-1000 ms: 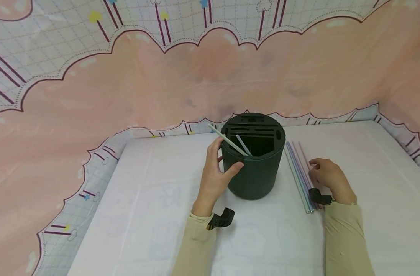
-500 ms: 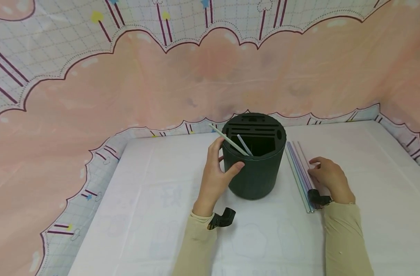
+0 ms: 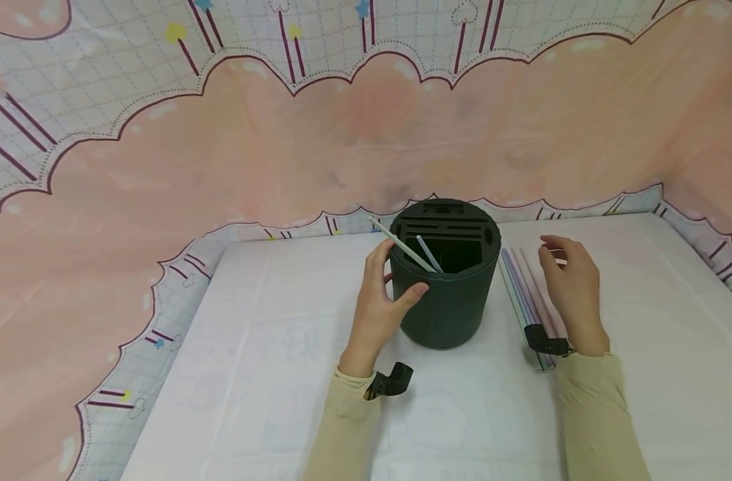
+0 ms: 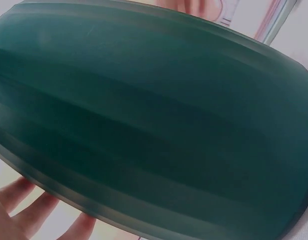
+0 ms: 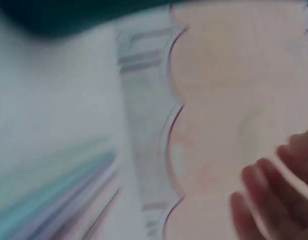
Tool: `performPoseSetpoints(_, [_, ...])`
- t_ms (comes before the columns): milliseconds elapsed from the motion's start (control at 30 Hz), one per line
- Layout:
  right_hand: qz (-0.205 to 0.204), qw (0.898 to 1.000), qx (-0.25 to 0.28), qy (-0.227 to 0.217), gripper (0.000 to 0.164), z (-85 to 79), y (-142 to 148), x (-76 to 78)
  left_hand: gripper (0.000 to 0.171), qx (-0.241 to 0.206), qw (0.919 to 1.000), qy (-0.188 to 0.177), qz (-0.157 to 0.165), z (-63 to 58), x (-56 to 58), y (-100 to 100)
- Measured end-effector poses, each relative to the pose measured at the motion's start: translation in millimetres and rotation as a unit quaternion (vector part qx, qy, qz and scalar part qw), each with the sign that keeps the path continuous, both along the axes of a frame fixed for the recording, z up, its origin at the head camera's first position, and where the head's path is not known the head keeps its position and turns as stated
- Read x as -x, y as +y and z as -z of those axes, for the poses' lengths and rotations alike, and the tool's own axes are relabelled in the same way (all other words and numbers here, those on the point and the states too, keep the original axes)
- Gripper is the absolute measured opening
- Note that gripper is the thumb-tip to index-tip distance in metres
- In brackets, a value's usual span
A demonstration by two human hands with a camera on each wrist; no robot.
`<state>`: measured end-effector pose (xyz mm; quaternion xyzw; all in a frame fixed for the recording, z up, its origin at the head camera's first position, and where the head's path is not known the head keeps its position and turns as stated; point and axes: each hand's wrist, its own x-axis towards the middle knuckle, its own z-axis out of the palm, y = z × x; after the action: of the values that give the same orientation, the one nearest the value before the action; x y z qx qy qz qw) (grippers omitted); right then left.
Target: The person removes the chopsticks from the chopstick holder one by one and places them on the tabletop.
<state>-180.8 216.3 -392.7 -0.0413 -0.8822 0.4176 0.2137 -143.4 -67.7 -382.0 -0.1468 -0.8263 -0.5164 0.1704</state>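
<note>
My left hand (image 3: 381,307) grips the left side of a dark green round pen holder (image 3: 444,310), thumb at the front and fingers round the far side. The holder fills most of the left wrist view, where fingers (image 4: 36,207) touch its wall. A pale green stick (image 3: 402,246) and a lilac stick (image 3: 429,254) lean in its big front compartment. My right hand (image 3: 573,287) is above the right side of a bundle of several thin pastel straw-like sticks (image 3: 525,304). In the right wrist view its loosely bent fingers (image 5: 263,182) show nothing held.
A white-covered table (image 3: 258,374) lies under everything. Behind it hangs a peach and white patterned cloth (image 3: 342,147). The holder's top has narrow slots towards the back. Black wrist cameras (image 3: 390,381) sit on both wrists.
My right hand has lifted off the stick bundle and moved away from me, tilting upward. The left hand and the pen holder stay in place.
</note>
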Motion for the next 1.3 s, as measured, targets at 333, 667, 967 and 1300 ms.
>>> performPoseSetpoints(333, [-0.031, 0.974, 0.079, 0.211, 0.023, -30.6, -49.8, -16.4, 0.074, 0.005, 0.9999, -0.015, -0.003, 1.2, -2.5, 1.8])
performPoseSetpoints(667, [-0.130, 0.942, 0.074, 0.302, 0.017, -50.9, -78.5, -35.4, 0.074, 0.006, 0.9999, -0.010, -0.003, 1.7, -1.0, 2.4])
performPoseSetpoints(967, [-0.222, 0.928, 0.000, 0.298, 0.026, -56.1, -96.4, -41.4, 0.075, 0.004, 1.0000, -0.008, -0.004, -0.6, -1.8, 0.3])
performPoseSetpoints(1300, [-0.200, 0.918, -0.177, 0.294, 0.037, -55.3, -111.0, -44.4, 0.075, -0.002, 1.0000, -0.004, 0.002, -0.7, -1.6, -0.7])
